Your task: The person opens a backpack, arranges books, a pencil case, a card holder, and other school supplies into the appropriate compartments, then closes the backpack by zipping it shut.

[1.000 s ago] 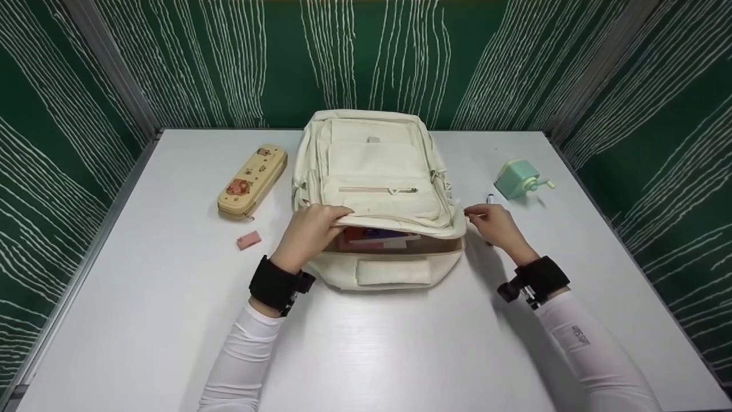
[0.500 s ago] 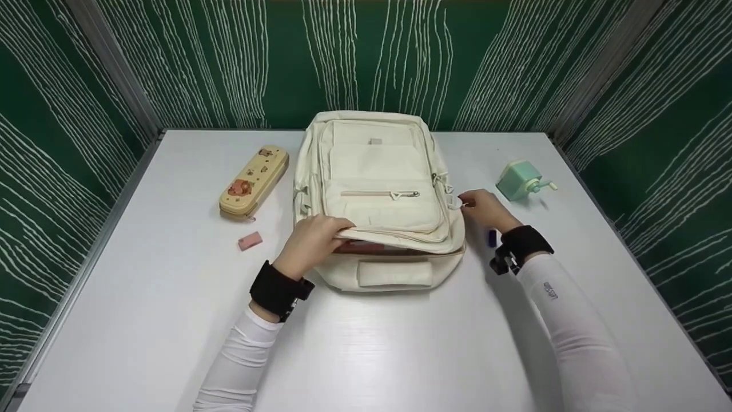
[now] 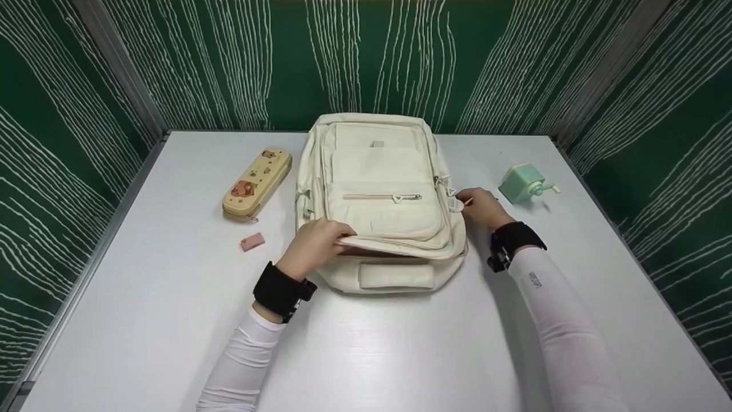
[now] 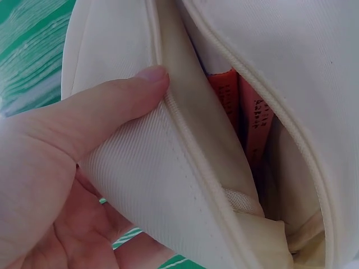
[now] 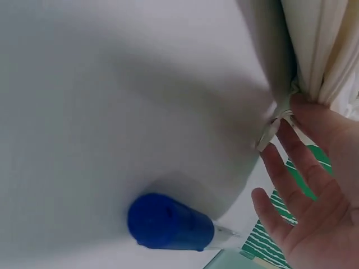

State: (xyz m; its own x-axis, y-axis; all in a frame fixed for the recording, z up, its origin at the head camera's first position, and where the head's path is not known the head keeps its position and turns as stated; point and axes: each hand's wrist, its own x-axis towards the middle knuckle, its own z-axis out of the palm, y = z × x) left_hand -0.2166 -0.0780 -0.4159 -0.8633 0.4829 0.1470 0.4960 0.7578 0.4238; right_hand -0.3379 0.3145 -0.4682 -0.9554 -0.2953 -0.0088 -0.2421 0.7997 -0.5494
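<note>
A cream backpack (image 3: pixel 380 166) lies on the white table, its main compartment partly unzipped towards me. My left hand (image 3: pixel 314 246) pinches the upper edge of the opening, thumb on the outside of the fabric in the left wrist view. Through the gap there, an orange-red book (image 4: pixel 225 98) and a pinkish-red one (image 4: pixel 259 123) show inside. At the bag's right side, my right hand (image 3: pixel 485 207) pinches a pale zipper pull (image 5: pixel 272 131) between thumb and forefinger, its other fingers spread. Below that hand in the right wrist view lies a blue-capped marker (image 5: pixel 168 221), mostly hidden from the head view.
A yellow pencil case (image 3: pixel 257 183) with cartoon prints lies left of the backpack, and a pink eraser (image 3: pixel 252 241) sits in front of it. At the right stands a mint-green crank pencil sharpener (image 3: pixel 521 183). Green panels with white lines (image 3: pixel 389 63) enclose the table.
The right hand has moved up along the bag's side to the zipper pull. My left hand has lowered the flap edge, so the opening is narrower and the contents are hidden from the head view.
</note>
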